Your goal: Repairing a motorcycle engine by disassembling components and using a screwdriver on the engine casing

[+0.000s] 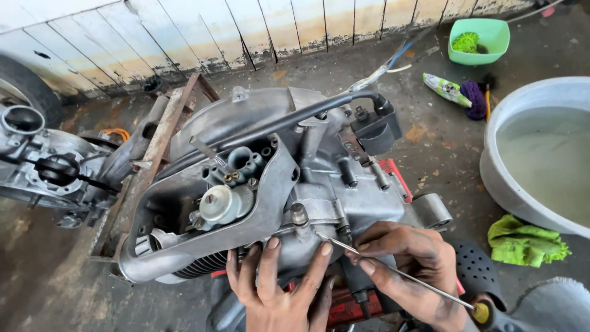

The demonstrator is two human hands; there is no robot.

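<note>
We are bracing the engine casing (270,184) with spread left hand (276,289) fingers; right hand (412,264) fingers are clamping the screwdriver (393,268), tip beyond the fingertips.

1. A big grey engine (264,178) sits on the dirty floor (442,141).
2. The left hand (279,289) lies flat on the near side of the engine, fingers (270,258) spread out.
3. The right hand (412,264) holds a thin screwdriver (393,270). Its tip touches the engine near a small bolt (299,214).
4. A black hose (270,126) runs over the top of the engine.
5. A big grey tub (541,154) of water stands on the right.
6. A green cloth (525,241) lies beside the tub.
7. A small green bowl (479,40) sits far back by the wall.
8. Another engine part (43,166) lies on the left.
</note>
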